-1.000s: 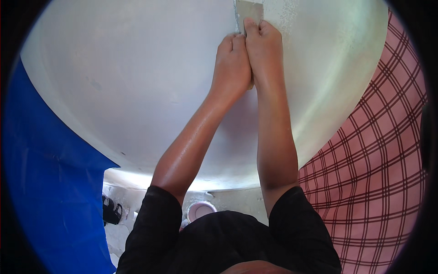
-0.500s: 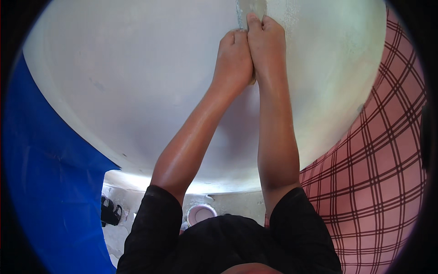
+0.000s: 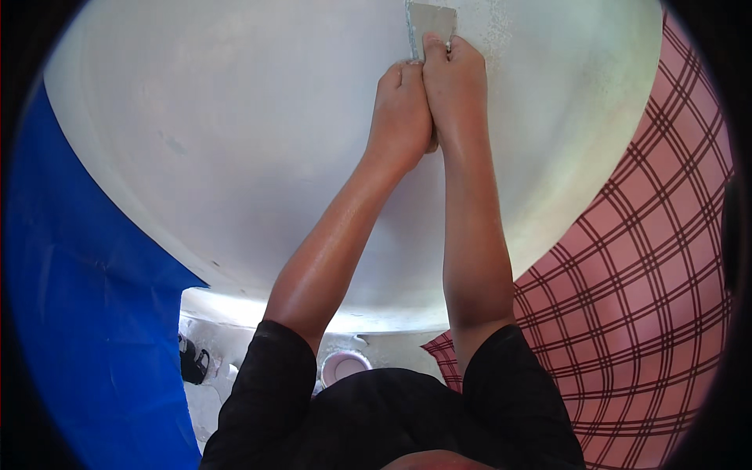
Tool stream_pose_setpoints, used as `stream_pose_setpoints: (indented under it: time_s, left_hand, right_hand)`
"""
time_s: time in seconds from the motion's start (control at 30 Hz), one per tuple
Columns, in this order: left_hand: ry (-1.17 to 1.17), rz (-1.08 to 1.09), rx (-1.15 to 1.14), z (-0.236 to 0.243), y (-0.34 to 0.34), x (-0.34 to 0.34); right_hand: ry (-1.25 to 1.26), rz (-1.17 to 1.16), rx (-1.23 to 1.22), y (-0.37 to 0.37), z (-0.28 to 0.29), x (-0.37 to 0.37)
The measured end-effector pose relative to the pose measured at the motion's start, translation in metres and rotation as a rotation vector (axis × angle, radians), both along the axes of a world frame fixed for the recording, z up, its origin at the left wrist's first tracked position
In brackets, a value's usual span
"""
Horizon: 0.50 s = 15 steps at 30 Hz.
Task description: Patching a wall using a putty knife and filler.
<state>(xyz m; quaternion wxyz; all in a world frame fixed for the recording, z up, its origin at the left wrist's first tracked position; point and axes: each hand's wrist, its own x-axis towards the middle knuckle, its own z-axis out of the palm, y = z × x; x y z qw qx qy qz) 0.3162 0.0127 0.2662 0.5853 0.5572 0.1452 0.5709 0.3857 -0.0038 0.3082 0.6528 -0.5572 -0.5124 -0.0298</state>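
Note:
Both of my arms stretch up to a broad, pale, whitish surface. A putty knife with a flat grey blade lies against it near the top edge. My right hand is closed round the knife, its thumb up against the blade. Pressed close beside it, my left hand is closed too, on the knife's handle side; the handle itself is mostly hidden by the hands. Whitish paste clings to the blade's left edge. To the right of the blade the surface has a rough, speckled patch.
A blue sheet hangs on the left. On the right hangs a pink cloth with dark checked lines. Below, near my body, a pinkish bucket stands on the grey floor, with black footwear lying farther left.
Both hands and the putty knife have come slightly down the surface toward me, so more of the blade shows. The checked cloth has shifted, and its lower corner now shows beside my right arm.

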Motion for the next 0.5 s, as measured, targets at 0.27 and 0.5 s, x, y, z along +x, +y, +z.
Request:
stream_pose_setpoints:
  time_s: [0.27,0.5]
  left_hand:
    - [0.067,0.153,0.074,-0.004,0.011,-0.059]
    - [0.125,0.112,0.079,-0.044,-0.015,-0.093]
  right_hand:
    - [-0.001,0.065,0.049,0.015,-0.008,-0.055]
    - [0.139,0.332,0.073,-0.018,-0.051,-0.081]
